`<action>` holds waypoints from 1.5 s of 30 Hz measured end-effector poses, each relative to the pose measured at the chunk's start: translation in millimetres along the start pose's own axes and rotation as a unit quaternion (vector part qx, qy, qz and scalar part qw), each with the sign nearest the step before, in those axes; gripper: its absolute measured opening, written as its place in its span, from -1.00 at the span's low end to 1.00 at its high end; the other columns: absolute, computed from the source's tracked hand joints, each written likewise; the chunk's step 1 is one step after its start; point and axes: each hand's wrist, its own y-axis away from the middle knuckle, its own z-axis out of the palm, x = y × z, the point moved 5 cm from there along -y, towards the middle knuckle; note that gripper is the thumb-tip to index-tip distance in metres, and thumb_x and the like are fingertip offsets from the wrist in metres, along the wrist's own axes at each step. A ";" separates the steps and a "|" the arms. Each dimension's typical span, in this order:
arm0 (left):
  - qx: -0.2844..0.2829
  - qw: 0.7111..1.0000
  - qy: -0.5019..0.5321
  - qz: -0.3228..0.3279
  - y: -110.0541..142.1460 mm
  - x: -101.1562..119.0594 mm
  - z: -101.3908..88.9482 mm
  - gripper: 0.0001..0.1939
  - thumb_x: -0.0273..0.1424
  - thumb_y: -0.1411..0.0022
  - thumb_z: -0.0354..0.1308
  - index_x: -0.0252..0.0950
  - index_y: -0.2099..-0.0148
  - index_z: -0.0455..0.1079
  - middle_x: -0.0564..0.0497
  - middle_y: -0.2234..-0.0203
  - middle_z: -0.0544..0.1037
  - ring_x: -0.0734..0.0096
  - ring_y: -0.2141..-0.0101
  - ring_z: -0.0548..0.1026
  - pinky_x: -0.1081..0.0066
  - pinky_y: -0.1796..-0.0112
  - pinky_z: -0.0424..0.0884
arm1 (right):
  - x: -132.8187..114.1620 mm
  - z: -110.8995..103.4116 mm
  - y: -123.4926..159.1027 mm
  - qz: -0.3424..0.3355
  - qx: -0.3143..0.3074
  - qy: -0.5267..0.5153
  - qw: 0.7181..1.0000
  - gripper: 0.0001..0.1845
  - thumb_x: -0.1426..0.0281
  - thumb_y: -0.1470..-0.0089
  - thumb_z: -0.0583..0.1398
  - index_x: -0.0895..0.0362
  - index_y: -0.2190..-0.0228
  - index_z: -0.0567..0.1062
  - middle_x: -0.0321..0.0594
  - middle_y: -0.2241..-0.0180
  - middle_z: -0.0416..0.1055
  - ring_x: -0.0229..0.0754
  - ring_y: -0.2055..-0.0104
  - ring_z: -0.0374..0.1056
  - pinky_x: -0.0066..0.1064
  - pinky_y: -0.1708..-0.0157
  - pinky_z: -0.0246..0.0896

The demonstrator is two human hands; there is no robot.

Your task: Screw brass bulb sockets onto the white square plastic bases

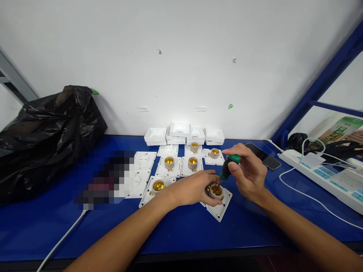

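Note:
My left hand (198, 187) is closed around a round lamp socket (216, 191) with a brass-coloured inside. That socket sits on a square white base plate (219, 211), turned at an angle on the blue table. In my right hand (248, 172) is a screwdriver (227, 167) with a green and black handle. It leans over the socket, its tip down inside the cup. Beyond my hands are more plates with sockets, among them a socket (193, 163), another socket (169, 163) and one (159, 186) beside my left forearm.
White square covers (155, 136) are stacked along the wall. Bare white plates (144, 160) lie left of the sockets. A phone (263, 156) and a white power strip (323, 173) with cables are at right. A black plastic bag (53, 139) fills the left; a pixelated patch hides something near it.

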 end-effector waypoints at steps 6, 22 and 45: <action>0.004 1.000 -0.019 0.001 -0.4 2.6 -2.0 -0.57 -0.14 -0.16 0.36 -0.28 0.03 0.47 -0.04 0.15 0.45 0.30 0.24 0.43 0.33 0.20 0.32 | 2.5 2.3 2.5 0.059 -0.036 -0.023 0.997 -0.61 0.40 -0.36 0.04 0.01 -0.14 0.45 -0.22 0.29 0.43 -0.21 0.34 0.35 -0.30 0.41 0.28; 0.000 1.000 -0.003 0.002 0.0 2.3 -1.1 -0.62 -0.12 -0.18 0.33 -0.27 0.08 0.47 -0.03 0.14 0.46 0.30 0.23 0.43 0.32 0.22 0.31 | 4.1 0.4 2.8 0.022 0.023 0.036 0.999 -0.74 0.43 -0.19 0.26 -0.03 0.08 0.49 -0.30 0.34 0.40 -0.23 0.39 0.29 -0.31 0.41 0.26; 0.001 1.000 0.001 0.005 -0.3 0.7 -0.6 -0.59 -0.10 -0.18 0.32 -0.27 0.05 0.48 -0.05 0.11 0.49 0.29 0.24 0.44 0.31 0.25 0.29 | 5.3 3.2 8.2 0.021 0.004 0.022 1.000 -0.62 0.43 -0.21 0.23 -0.06 -0.05 0.45 -0.30 0.36 0.42 -0.22 0.39 0.34 -0.29 0.41 0.31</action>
